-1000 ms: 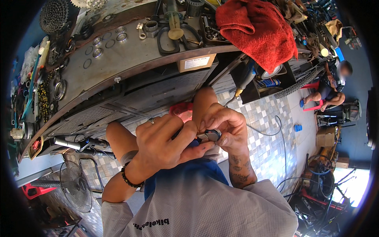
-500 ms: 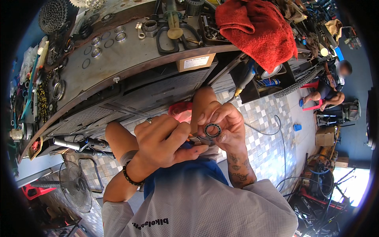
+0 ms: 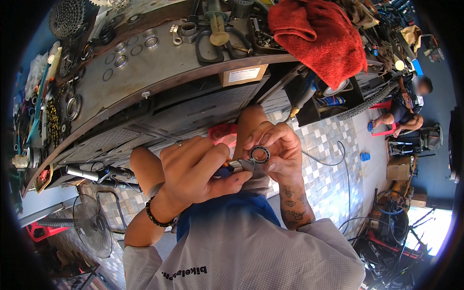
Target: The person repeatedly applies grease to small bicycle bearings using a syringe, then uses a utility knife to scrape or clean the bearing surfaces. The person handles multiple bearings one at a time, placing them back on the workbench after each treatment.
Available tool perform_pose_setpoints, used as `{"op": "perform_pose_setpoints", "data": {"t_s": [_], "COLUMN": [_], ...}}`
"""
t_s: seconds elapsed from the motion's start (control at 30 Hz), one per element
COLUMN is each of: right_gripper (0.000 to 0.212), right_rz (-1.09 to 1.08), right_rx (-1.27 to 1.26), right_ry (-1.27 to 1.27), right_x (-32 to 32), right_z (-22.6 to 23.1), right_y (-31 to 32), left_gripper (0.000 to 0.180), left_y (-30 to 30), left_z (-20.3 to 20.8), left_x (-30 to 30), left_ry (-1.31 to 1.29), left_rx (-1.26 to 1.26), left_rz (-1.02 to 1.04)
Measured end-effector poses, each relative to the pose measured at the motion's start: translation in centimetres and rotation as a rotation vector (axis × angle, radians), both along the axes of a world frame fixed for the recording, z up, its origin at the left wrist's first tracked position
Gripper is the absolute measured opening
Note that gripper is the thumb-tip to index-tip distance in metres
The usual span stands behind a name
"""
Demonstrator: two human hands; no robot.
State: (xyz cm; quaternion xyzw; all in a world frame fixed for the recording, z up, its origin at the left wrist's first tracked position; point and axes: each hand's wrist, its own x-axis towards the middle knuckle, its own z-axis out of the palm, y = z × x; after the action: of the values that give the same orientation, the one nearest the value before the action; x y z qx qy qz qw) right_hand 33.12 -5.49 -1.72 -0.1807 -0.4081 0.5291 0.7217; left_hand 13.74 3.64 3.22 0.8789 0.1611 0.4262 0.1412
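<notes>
Bearing ring sits pinched in the right hand, its round face toward the camera. Left hand grips a metal-tipped tool, tip at the ring's lower left, contact unclear.

Pretty clearly a bike repair workshop lol
Toothed cassette in the top left corner, bearings and thin rings laid out on the metal surface, red rag slung over it, plus a knobby tyre and what looks like a suspension fork off to the left.
</notes>
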Motion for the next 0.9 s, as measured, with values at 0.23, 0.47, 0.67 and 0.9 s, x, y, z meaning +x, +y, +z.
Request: {"op": "perform_pose_setpoints", "data": {"t_s": [0.23, 0.47, 0.67, 0.9], "right_gripper": [0.038, 0.039, 0.04, 0.042], "right_rz": [-0.052, -0.038, -0.033, -0.038], "right_rx": [-0.011, -0.015, -0.032, -0.032], "right_ry": [-0.114, -0.105, -0.058, 0.013], "right_x": [0.0, 0.1, 0.1, 0.4], "right_z": [-0.3, -0.5, -0.8, -1.0], "right_y": [-0.1, -0.1, -0.2, -0.2], "left_gripper": [0.04, 0.037, 0.034, 0.037], "left_y": [0.1, 0.3, 0.4, 1.4], "left_z": [-0.2, 0.0, 1.0, 2.2], "left_x": [0.2, 0.4, 0.3, -1.0], "left_ry": [0.119, 0.128, 0.215, 0.17], "left_rx": [-0.012, -0.028, -0.093, -0.349], "left_rz": [0.006, -0.033, -0.052, -0.197]}}
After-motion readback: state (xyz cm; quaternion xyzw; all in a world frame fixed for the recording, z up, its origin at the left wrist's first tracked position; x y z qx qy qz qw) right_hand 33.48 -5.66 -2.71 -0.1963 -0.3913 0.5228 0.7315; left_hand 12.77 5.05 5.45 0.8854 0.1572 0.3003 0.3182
